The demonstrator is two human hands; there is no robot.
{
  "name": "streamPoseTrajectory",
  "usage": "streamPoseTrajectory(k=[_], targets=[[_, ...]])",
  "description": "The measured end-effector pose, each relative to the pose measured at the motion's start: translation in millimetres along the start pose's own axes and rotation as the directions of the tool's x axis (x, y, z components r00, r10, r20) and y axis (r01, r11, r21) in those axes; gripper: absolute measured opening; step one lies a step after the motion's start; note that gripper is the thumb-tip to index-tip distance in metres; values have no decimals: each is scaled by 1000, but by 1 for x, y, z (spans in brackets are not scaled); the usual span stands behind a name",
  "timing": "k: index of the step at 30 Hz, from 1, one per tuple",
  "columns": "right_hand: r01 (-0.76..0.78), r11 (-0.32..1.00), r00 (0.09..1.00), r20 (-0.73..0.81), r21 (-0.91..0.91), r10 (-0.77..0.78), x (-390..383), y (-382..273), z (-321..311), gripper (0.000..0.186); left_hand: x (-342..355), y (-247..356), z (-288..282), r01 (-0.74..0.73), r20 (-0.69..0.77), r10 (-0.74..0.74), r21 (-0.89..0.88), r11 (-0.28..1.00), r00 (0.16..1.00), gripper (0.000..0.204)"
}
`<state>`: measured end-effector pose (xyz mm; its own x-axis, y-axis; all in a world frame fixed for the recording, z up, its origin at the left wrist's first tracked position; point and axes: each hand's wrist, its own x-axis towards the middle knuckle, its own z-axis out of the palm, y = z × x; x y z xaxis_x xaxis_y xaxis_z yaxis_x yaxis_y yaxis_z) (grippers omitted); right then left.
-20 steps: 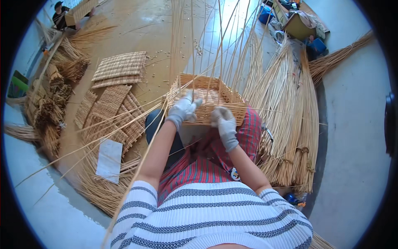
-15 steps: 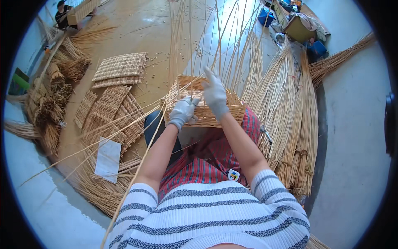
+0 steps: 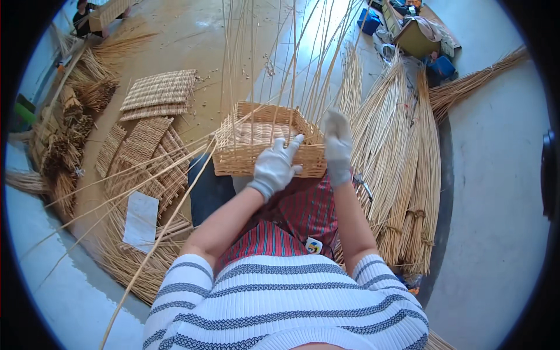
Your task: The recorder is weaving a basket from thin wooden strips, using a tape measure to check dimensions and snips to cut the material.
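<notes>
An unfinished wicker basket (image 3: 239, 163), rectangular with a woven base, rests across my lap. Long upright stakes (image 3: 252, 87) rise from its walls, and loose weaving strands (image 3: 169, 169) trail off its left corner. In a whitish work glove, my left hand (image 3: 274, 168) is on the near wall, its fingers over the rim beside a stake and its thumb on the outside. My right hand (image 3: 338, 146), gloved too, is raised just off the basket's right end, fingers upward. Motion blurs those fingers, and I cannot make out a strand in them.
Woven panels (image 3: 157, 93) lie on the floor at the left, with a white sheet (image 3: 140, 219) nearer me. Tied rod bundles (image 3: 402, 175) stand close on my right. Reed bundles (image 3: 70, 140) line the left wall. A person (image 3: 81, 20) sits far left; blue containers (image 3: 370, 21) are far right.
My right hand has moved right, from above the basket to beyond its right end. My left hand has slid right along the near wall. The basket appears further left in view.
</notes>
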<state>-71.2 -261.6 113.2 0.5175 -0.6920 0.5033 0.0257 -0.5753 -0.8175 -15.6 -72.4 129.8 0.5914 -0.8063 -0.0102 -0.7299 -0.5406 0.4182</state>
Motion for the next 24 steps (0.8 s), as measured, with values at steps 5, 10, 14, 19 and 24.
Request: streamPoseTrajectory(k=[5, 10, 14, 19, 24], targets=[[-117, 974, 961, 224, -192, 160, 54, -21, 30, 60, 19, 6, 19, 73, 2, -74, 78, 994, 997, 80], [-625, 736, 755, -38, 260, 655, -64, 1, -65, 33, 12, -7, 20, 29, -119, -15, 114, 993, 993, 50], [-438, 857, 895, 224, 271, 387, -63, -50, -34, 20, -6, -23, 20, -157, -356, 32, -329, 931, 934, 36], [-265, 952, 837, 527, 155, 147, -97, -71, 33, 20, -58, -121, 32, 351, -707, -504, -368, 861, 496, 32], [170, 923, 634, 679, 345, -370, -134, -154, 104, 25, -67, -203, 47, -29, -492, -636, -803, 595, 594, 33]])
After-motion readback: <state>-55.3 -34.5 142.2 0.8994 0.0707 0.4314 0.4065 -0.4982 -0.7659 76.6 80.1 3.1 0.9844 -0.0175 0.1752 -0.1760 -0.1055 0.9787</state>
